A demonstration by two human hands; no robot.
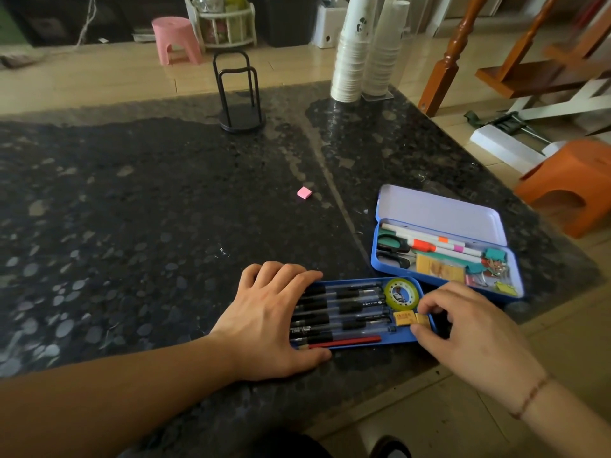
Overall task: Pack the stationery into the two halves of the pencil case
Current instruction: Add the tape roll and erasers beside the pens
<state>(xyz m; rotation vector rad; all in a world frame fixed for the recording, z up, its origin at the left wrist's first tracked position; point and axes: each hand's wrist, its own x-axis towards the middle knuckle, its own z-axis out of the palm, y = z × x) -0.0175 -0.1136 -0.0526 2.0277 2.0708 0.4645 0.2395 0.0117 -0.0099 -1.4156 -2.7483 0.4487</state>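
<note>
Where the left hand [264, 320] lies flat over the left end of the shallow blue tray [420, 294], its spread fingers hide the caps of the black-and-clear pens [347, 309] lined up inside; the grip is splayed open and clamps nothing, only pressing on tray and worktop [148, 209]. A red pencil [347, 342] runs along the tray's near wall, its left end lost under the thumb. At the tray's right end sit a yellow-green roll of clear tape [401, 294] and a small yellow block [404, 319]. A second small yellow block [422, 319] is pinched between the right hand's [469, 335] thumb and fingertips, so most of it is covered and its printing is unreadable. This tray sits near the worktop's near edge. Just beyond, touching or nearly touching its far right corner, stands the deeper blue metal pencil case [378, 256] with its lilac lid open, close to the worktop's right edge. Inside lie green-handled scissors [391, 247], white marker pens [433, 241], a yellow pad [439, 271] and a blurred heap of coloured binder clips [492, 266]. A small pink square eraser [304, 193] lies alone mid-worktop. Stacked white paper cups [350, 51] rise out of view at the far edge.
</note>
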